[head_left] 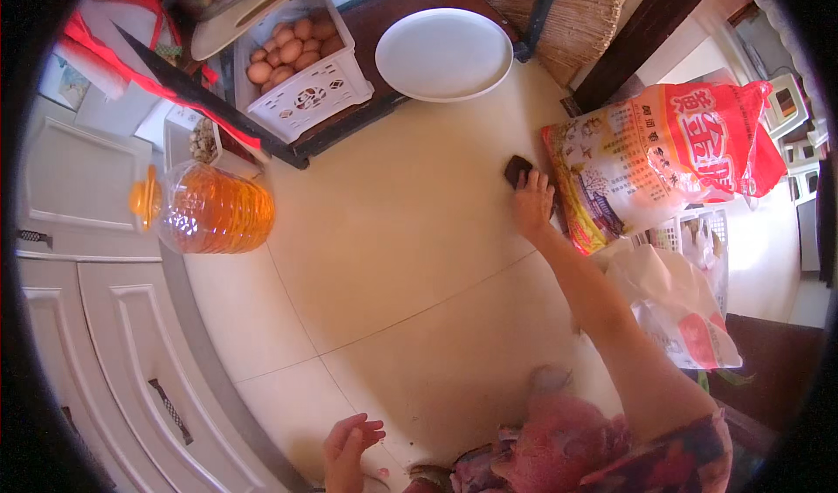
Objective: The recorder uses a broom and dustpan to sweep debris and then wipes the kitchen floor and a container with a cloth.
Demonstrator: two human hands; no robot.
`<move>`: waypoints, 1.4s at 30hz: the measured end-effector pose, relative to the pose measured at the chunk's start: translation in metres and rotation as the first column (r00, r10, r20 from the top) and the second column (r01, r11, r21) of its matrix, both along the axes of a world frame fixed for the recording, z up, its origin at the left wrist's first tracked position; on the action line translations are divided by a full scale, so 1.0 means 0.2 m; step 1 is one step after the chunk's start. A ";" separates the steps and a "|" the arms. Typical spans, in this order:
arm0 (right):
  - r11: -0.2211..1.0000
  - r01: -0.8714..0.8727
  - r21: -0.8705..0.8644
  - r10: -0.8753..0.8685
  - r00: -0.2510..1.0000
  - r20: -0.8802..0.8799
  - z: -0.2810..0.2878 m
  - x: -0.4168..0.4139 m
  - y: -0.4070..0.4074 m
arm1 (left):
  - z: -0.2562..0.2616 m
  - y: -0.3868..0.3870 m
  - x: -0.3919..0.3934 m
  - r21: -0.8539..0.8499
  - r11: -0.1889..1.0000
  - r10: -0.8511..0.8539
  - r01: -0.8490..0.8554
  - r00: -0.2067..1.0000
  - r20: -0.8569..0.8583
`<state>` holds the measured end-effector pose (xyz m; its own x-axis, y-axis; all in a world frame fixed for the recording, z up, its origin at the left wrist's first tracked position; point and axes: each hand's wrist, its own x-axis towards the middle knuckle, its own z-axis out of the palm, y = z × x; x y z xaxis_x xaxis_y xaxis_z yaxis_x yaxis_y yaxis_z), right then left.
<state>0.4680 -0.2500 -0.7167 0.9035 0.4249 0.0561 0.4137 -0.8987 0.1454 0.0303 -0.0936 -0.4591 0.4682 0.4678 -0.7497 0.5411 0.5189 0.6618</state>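
My right hand reaches forward over the tiled floor and presses on a dark cloth. Most of that cloth is hidden under my fingers, right beside the bottom end of a printed plastic sack. Low in the view, my left hand hangs above the floor with its fingers loosely bent and nothing in it. Ahead of me, a round white tray rests at the edge of a dark low rack.
Brown eggs fill a white plastic basket on the rack. A large bottle of orange-yellow oil stands by white cabinet doors at left. At right are a white plastic bag and a slatted basket.
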 end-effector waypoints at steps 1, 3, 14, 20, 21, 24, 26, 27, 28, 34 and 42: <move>1.000 -0.003 0.006 0.003 1.000 0.001 -0.03 -0.05 -0.02 | 0.00 0.01 0.00 0.006 1.000 0.003 -0.003 1.000 0.001; 0.994 -0.097 0.053 0.087 0.983 0.165 -0.04 -0.22 -0.06 | 0.00 0.01 -0.01 0.028 1.000 0.014 -0.014 1.000 0.012; 0.972 -0.201 0.117 0.172 0.960 0.222 -0.03 -0.25 -0.10 | 0.00 -0.01 0.00 0.018 1.000 0.020 -0.020 1.000 -0.001; 0.979 -0.204 -0.025 0.206 0.975 0.081 -0.08 -0.08 0.05 | -0.02 -0.05 0.05 -0.051 0.994 -0.094 0.092 0.994 -0.048; 0.969 -0.245 -0.017 0.246 0.961 0.127 -0.11 -0.01 0.13 | 0.00 -0.06 0.07 -0.056 0.990 -0.134 0.129 0.987 -0.088; 0.979 -0.204 -0.004 0.204 0.976 0.080 -0.07 0.24 0.30 | 0.01 -0.05 0.05 -0.021 0.991 -0.130 0.129 0.988 -0.083; 0.992 -0.127 -0.004 0.126 0.992 -0.022 0.03 0.35 0.35 | 0.00 -0.04 0.02 -0.007 0.994 -0.109 0.109 0.991 -0.076; 0.999 -0.044 -0.024 0.040 0.987 -0.157 0.11 0.38 0.34 | 0.01 -0.03 0.01 0.015 0.997 -0.068 0.069 0.995 -0.079; 0.998 0.037 -0.055 -0.051 0.957 -0.285 0.15 0.39 0.33 | 0.01 -0.02 0.01 0.036 0.999 -0.027 0.030 0.996 -0.079; 0.990 -0.007 -0.143 -0.039 0.947 -0.318 0.07 -0.21 0.05 | -0.06 -0.05 -0.02 -0.027 0.998 -0.054 0.051 0.994 -0.093; 0.990 -0.057 -0.131 0.010 0.942 -0.336 0.09 0.41 0.22 | 0.01 -0.07 0.00 -0.059 0.992 -0.119 0.113 0.986 -0.115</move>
